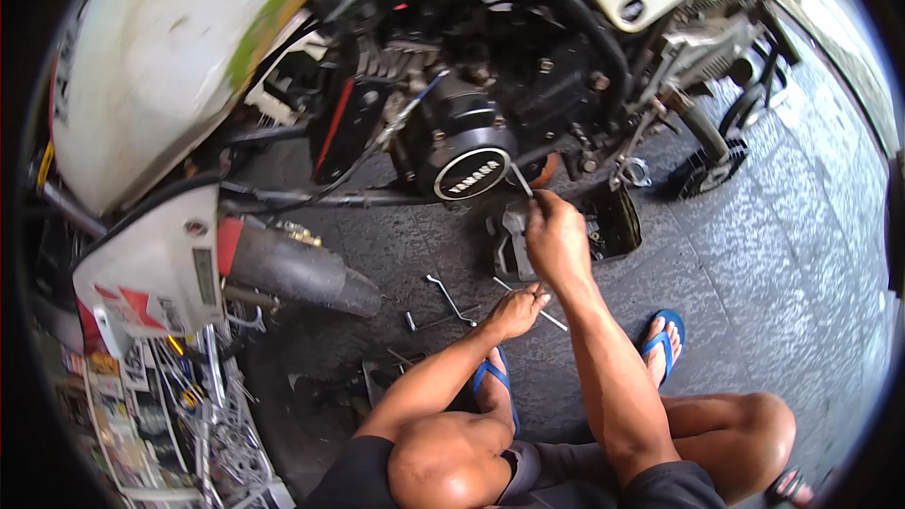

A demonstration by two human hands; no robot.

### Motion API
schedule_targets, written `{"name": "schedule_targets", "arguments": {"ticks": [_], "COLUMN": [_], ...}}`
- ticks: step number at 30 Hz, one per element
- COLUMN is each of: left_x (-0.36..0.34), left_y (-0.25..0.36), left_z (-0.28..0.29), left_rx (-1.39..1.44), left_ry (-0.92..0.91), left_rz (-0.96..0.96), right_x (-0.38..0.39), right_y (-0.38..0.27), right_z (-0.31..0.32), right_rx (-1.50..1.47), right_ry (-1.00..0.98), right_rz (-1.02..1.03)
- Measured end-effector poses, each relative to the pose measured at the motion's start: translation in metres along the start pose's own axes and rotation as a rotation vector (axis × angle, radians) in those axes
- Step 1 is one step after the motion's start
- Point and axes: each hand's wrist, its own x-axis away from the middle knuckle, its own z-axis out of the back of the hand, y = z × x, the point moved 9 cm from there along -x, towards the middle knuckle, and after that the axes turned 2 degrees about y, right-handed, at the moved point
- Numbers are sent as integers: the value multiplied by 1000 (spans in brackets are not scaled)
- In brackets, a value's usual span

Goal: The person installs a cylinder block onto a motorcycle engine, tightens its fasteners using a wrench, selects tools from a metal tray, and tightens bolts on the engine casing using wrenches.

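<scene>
My right hand [556, 240] is closed on a slim silver tool [521, 179], which reaches up to the lower right edge of the round black engine cover [452, 179] with pale lettering. My left hand [517, 311] is lower and to the left, fingers curled; what they hold, if anything, I cannot make out. A long metal rod [556, 322] passes behind that hand. Below the engine sits a dark rectangular pan [630, 240] with indistinct parts inside, partly hidden by my right hand. An offset wrench [451, 300] and another bar tool [424, 320] lie on the floor.
A white motorcycle tank [151, 38], loose-looking front fairing [151, 264] and dark fender [292, 269] surround the engine at left. Many tools [217, 405] crowd the lower left. My sandalled feet [660, 349] rest on grey tiles [773, 254]. Another sandalled foot [790, 488] shows at lower right.
</scene>
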Motion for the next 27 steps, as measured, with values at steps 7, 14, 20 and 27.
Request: {"name": "schedule_targets", "arguments": {"ticks": [7, 14, 20, 27], "left_x": [83, 194, 212, 227], "left_y": [-49, -37, -19, -44], "left_z": [57, 185, 226, 204], "left_rx": [-50, -291, -310, -252], "left_ry": [283, 505, 477, 432], "left_rz": [-8, 131, 167, 127], "right_x": [26, 63, 67, 83], "right_y": [40, 11, 12, 24], "right_z": [-29, -103, -113, -115], "right_rx": [-576, -1068, -1137, -1023], "right_ry": [-215, -499, -480, -486], "right_rz": [-355, -629, -667, -643]}}
